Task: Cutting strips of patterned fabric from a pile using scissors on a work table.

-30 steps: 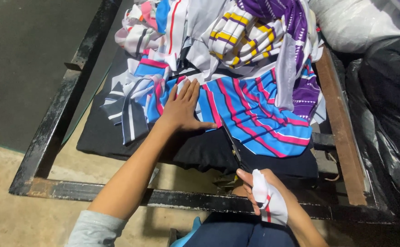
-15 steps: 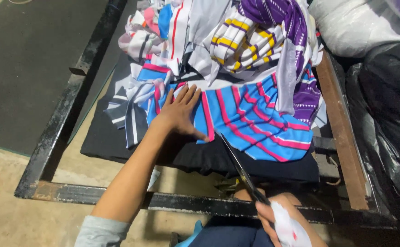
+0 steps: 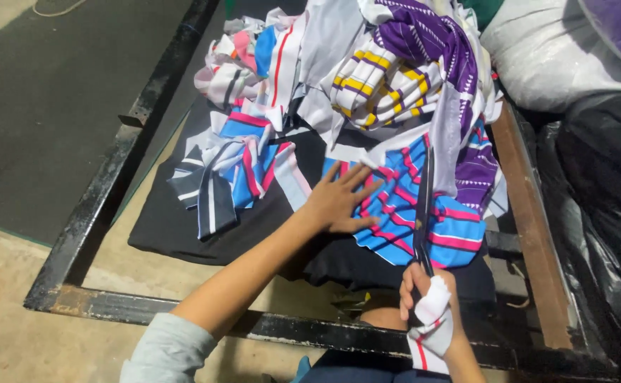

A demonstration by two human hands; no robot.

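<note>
My left hand point(image 3: 339, 198) lies flat with spread fingers on a blue fabric piece with pink and white stripes point(image 3: 452, 230), pressing its left part onto the black cloth point(image 3: 175, 234) below. My right hand point(image 3: 427, 301), partly wrapped in a white cloth strip, grips the handles of long dark scissors point(image 3: 424, 206). The blades point away from me over the blue striped fabric, just right of my left hand. Whether the blades are cutting into the fabric I cannot tell.
A heap of striped fabric scraps point(image 3: 367, 78) in purple, yellow, white and blue fills the far end of the black metal frame point(image 3: 104, 206). A wooden rail point(image 3: 530, 234) runs along the right. Black plastic bags point(image 3: 608, 213) and a white sack point(image 3: 544, 57) stand at the right.
The scissors have swung forward from near my lap to over the blue striped fabric. My left hand has shifted right along the fabric and stays flat on it.
</note>
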